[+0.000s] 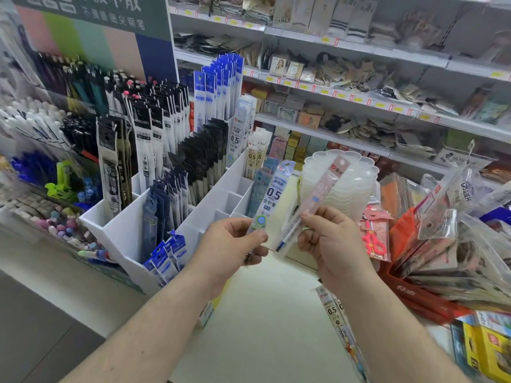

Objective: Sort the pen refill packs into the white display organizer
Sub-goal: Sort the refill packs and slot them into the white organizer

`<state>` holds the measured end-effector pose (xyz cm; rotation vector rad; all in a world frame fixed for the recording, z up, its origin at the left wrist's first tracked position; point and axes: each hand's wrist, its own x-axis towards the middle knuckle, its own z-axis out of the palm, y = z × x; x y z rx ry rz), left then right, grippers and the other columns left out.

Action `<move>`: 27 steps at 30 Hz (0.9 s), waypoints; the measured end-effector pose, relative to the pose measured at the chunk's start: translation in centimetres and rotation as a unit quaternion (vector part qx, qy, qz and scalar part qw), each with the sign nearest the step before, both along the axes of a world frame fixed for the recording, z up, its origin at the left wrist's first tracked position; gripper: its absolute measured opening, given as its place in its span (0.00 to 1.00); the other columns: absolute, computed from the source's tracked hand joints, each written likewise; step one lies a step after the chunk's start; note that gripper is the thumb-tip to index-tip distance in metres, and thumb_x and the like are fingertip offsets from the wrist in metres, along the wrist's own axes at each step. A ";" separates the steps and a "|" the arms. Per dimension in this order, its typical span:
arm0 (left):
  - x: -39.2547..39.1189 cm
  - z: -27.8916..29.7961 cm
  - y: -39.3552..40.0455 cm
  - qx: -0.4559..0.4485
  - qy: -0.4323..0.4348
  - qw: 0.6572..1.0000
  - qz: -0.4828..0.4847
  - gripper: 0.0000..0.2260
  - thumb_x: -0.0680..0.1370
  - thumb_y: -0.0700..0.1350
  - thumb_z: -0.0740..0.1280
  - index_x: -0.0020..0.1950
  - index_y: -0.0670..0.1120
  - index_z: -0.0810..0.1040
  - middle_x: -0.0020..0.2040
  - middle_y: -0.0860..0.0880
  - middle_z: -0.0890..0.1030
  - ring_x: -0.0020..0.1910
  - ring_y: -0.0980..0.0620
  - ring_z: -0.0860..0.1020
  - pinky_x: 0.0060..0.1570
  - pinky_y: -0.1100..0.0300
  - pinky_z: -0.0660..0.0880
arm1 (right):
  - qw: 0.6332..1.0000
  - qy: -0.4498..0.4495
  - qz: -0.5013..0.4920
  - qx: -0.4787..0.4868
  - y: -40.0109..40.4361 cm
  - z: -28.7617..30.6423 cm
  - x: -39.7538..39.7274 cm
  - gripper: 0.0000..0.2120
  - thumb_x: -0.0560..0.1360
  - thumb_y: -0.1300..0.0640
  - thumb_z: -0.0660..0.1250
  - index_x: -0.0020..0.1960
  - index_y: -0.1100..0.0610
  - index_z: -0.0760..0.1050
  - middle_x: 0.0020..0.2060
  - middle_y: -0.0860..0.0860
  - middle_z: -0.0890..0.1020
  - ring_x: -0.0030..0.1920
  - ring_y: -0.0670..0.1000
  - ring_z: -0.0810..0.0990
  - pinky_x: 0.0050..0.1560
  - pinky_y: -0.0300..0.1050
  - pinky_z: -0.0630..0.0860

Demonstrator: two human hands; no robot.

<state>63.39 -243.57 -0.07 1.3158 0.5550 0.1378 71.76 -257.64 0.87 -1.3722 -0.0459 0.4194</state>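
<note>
Left hand: the left hand (232, 244) is raised over the white counter (262, 313), thumb and curled fingers pinching the lower end of a blue-labelled refill pack (269, 199) marked 0.5, which stands nearly upright just in front of the organizer's right-hand front corner.
Right hand: the right hand (329, 239) pinches a pink-topped refill pack (322, 194) near its lower end; the pack leans up and to the right, its top in front of a stack of clear scalloped dishes (356, 183).
The two packs: held side by side, close together, their lower ends almost meeting between the hands.
Organizer: the white display organizer (221, 194) sits on the counter toward its left edge, stepped compartments rising toward the back. Black-topped packs (154, 125) fill the middle rows, blue-topped packs (218, 87) stand at the rear, dark navy packs (163, 205) sit lower down, and small blue packs (166, 261) lean at the front left corner. Several front compartments on the right side show bare white walls.
Loose stock: another refill pack (336, 316) marked 0.5 lies flat on the counter below the right forearm, toward the near edge.
Right edge of counter: a heap of packaged goods in clear bags (456, 244) and a pink pair of scissors in a packet (374, 239).
Background: shop shelves (359, 53) with yellow price tags run behind; a pen display (55, 87) stands left of the organizer.
</note>
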 end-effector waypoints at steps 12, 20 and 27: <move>1.8 -0.4 3.9 0.088 -0.022 0.991 0.102 0.05 0.79 0.34 0.68 0.50 0.43 0.80 0.34 0.48 0.82 0.34 0.54 0.81 0.35 0.60 0.80 | 0.990 -0.036 -0.059 -0.125 2.6 -4.1 5.5 0.04 0.80 0.60 0.65 0.46 0.56 0.74 0.36 0.53 0.80 0.37 0.55 0.84 0.41 0.50 0.80; 2.1 -0.1 4.5 0.062 -0.024 0.991 0.117 0.05 0.78 0.34 0.68 0.50 0.43 0.80 0.36 0.49 0.83 0.34 0.57 0.81 0.41 0.59 0.83 | 0.966 -0.140 -0.030 -0.216 7.8 -7.7 10.2 0.07 0.78 0.57 0.67 0.42 0.51 0.79 0.38 0.51 0.84 0.42 0.55 0.85 0.47 0.55 0.79; 2.3 0.2 4.7 0.065 -0.018 0.991 0.114 0.07 0.78 0.33 0.68 0.47 0.45 0.80 0.35 0.50 0.83 0.34 0.55 0.81 0.46 0.56 0.82 | 0.850 -0.236 0.120 -0.455 10.1 -11.0 11.6 0.09 0.77 0.52 0.68 0.50 0.54 0.85 0.43 0.53 0.85 0.49 0.58 0.81 0.43 0.45 0.73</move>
